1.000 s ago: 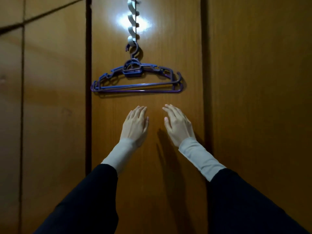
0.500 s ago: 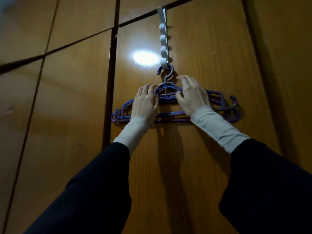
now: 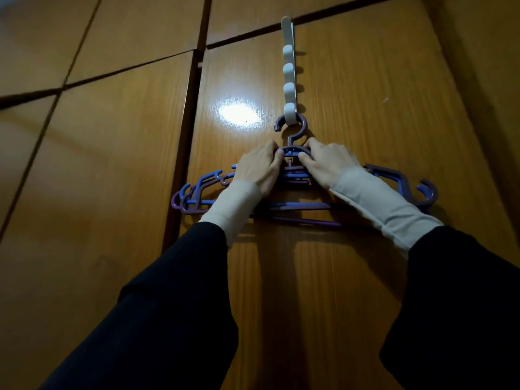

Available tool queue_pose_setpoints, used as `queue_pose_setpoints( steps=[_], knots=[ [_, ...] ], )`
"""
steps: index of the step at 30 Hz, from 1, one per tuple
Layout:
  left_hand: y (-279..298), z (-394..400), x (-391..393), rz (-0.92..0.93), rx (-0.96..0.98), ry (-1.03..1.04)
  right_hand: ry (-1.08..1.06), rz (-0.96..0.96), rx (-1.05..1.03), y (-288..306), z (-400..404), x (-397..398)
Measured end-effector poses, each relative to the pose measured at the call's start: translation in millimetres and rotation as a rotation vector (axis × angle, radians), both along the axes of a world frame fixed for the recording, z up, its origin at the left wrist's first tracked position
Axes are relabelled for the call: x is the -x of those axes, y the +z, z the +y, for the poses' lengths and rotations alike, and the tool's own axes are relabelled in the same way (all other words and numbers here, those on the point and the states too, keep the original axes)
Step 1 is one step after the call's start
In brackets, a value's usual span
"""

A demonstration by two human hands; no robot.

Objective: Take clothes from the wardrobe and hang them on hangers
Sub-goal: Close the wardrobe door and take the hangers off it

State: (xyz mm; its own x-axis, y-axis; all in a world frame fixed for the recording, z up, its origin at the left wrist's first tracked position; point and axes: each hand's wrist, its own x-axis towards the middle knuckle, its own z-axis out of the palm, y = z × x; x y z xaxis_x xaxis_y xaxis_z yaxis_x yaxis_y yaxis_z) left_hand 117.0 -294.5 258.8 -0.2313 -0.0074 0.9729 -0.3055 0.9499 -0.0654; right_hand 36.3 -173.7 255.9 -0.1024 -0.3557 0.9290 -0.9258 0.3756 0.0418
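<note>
A stack of purple and blue plastic hangers (image 3: pixel 298 205) hangs by its hooks from the lowest peg of a white over-door hook rack (image 3: pixel 289 80) on a closed wooden wardrobe door (image 3: pixel 351 122). My left hand (image 3: pixel 260 170) grips the hangers' neck from the left, fingers curled round it. On the other side my right hand (image 3: pixel 327 164) grips the same neck, thumb underneath. Both forearms cover the middle of the hangers. No clothes are visible.
Closed wooden wardrobe panels surround the door, with a dark vertical gap (image 3: pixel 183 153) to the left and upper cupboard doors (image 3: pixel 126 32) above. A lamp glare (image 3: pixel 239 115) shines on the door beside the rack.
Both hands rose from below the hangers to their neck and closed round it. The view tilted up and came nearer to the door.
</note>
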Motion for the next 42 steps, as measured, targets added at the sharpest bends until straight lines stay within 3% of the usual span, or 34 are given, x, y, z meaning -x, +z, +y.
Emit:
queue_pose_setpoints(
  steps=[8,18,23,30,42],
  knots=[
    [12.3,-0.3,-5.1,-0.078,0.033,0.039,0.062,0.054,0.049,7.9,-6.1,5.4],
    [35.7,17.6,-11.9,0.043,0.12,0.093,0.045,0.109,0.197,30.6,2.2,-4.8],
    [5.4,15.2,-6.6,0.071,0.121,0.06,0.054,0.136,0.198,1.0,3.9,0.9],
    [-54.7,22.7,-7.1,-0.026,0.045,-0.018,0.099,0.062,0.101,-54.4,17.5,6.7],
    [-159.3,97.7,-2.7,-0.265,-0.228,-0.118,0.277,-0.296,-0.176,-151.7,98.5,20.8]
  ],
)
